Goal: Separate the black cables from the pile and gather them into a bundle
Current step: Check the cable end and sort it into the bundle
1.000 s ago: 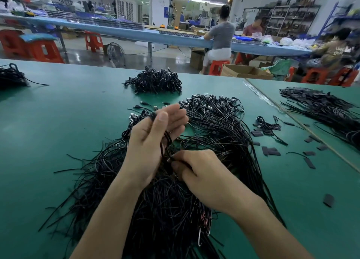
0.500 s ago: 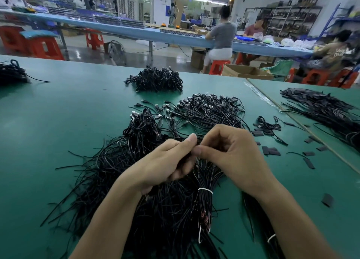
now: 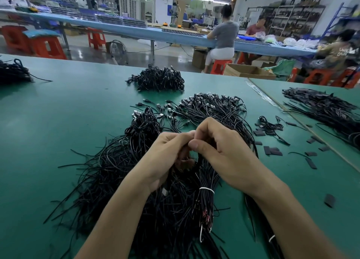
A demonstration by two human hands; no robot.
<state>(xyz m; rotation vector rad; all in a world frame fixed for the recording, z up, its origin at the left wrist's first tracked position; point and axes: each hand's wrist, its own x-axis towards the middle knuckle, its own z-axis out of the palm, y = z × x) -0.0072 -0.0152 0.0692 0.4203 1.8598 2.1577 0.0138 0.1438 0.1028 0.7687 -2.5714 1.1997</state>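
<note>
The black cables (image 3: 116, 171) are spread in a big loose pile on the green desk (image 3: 68, 112), right in front of the person. They are judged to be thin, soft and very light, so they can be bent easily and are not likely to be broken. They are also tangled, so other strands may be dragged along when one is pulled. A better hold is likely to be had near the middle of a bunch, not at the loose tips. The small plug ends (image 3: 210, 101) at the far side can be lined up together.

The left hand (image 3: 165, 157) and the right hand (image 3: 220, 151) are held close together above the pile. Both are curled, and the right thumb is pressed against the first finger. Some cables are pinched between the two hands, just above a bundle (image 3: 206, 204) that is tied with a white band (image 3: 206, 189).

How many strands are held cannot be told, because they are hidden by the fingers. The near end of the pile is covered by the arms and cut off at the bottom edge. A second white band (image 3: 271, 238) is only partly seen beside the right arm. In the far heap (image 3: 157, 79), single cables cannot be made out.
</note>
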